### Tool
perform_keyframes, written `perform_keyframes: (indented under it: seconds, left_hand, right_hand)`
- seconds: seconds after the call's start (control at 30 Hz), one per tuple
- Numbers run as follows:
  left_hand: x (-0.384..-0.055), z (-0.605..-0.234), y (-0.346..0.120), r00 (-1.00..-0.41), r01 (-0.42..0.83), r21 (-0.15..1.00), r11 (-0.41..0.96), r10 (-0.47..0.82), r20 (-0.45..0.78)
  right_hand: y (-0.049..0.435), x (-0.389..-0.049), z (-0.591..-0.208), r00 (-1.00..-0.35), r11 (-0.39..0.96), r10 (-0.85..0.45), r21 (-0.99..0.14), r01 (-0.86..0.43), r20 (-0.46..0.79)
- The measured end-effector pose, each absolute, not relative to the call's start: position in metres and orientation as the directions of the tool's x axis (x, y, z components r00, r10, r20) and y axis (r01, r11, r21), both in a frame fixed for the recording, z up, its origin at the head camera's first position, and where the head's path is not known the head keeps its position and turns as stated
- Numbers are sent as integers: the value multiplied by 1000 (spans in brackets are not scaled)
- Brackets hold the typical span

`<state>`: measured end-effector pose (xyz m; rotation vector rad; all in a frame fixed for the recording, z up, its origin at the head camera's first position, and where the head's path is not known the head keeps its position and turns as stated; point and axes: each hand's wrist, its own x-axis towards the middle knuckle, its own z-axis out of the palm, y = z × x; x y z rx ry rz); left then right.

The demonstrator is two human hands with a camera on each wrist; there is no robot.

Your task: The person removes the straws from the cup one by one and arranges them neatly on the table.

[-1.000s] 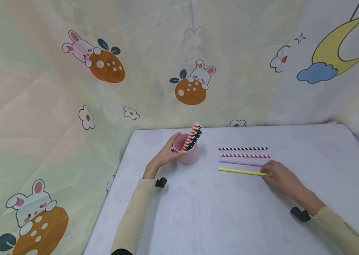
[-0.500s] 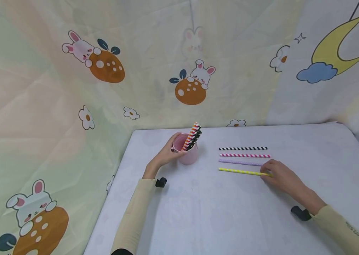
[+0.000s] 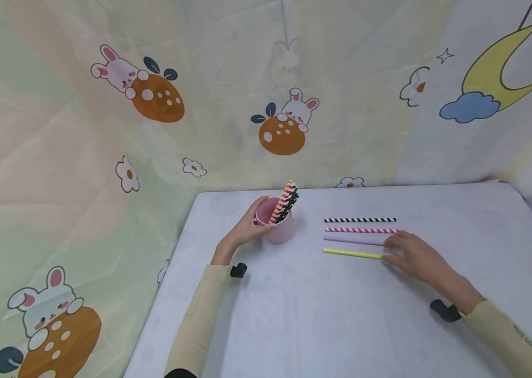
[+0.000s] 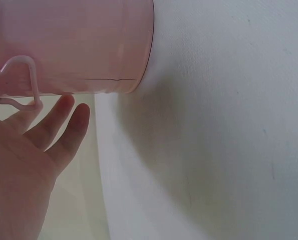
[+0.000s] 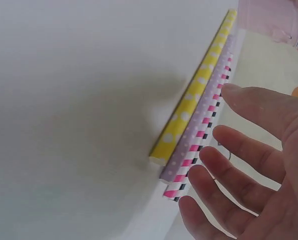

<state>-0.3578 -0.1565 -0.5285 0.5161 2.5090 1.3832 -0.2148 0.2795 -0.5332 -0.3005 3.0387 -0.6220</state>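
My left hand (image 3: 247,227) curls round the upper part of a pink bucket (image 3: 279,235), thumb at the near rim and fingers at its far side. The left wrist view shows a small loop-shaped handle bracket (image 4: 26,82) on its wall. Several striped and dark patterned paper straws (image 3: 283,203) lean inside it. To the right, my right hand (image 3: 419,257) hovers with spread, relaxed fingers over the right ends of a yellow dotted straw (image 5: 189,107) and a purple dotted straw (image 5: 195,135). Nothing is between its fingers.
A pink-and-white striped straw (image 3: 360,230) and a black-and-white striped straw (image 3: 360,220) lie parallel behind the purple one. A white cloth covers the table (image 3: 304,320). A printed curtain (image 3: 228,105) rises along its back and left edges.
My right thumb and fingers have parted from the yellow straw's right end, and the hand has shifted slightly left. The straw stays on the table. My left hand and the bucket are still.
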Motion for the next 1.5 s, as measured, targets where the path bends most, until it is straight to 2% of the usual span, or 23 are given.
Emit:
perform_keyframes:
  seconds: [0.33,0.63,1.17,1.37,1.5]
  left_hand:
    - [-357,-527,-154,-908,195,855,480,419,-28]
    - [-357,-528,-157,-905,196,858,475,424,-28]
    - [-357,-527,-158,-910,176,854,489,412,-49]
    - [-357,-526,-158,-902,189,859,476,429,-40]
    - [-356,-524,-156,-898,202,864,461,440,-25]
  right_hand:
    - [273,-223,-519,-976,890,-214,-403,-215,49]
    - [256,-241,-493,-970,898,-232,-368,-244,76]
    - [212,-280,-435,-915,856,-343,-331,-397,210]
    - [192,-294,-415,-922,870,-343,-311,-384,179]
    - [181,-300,-405,-902,858,-387,-284,-429,194]
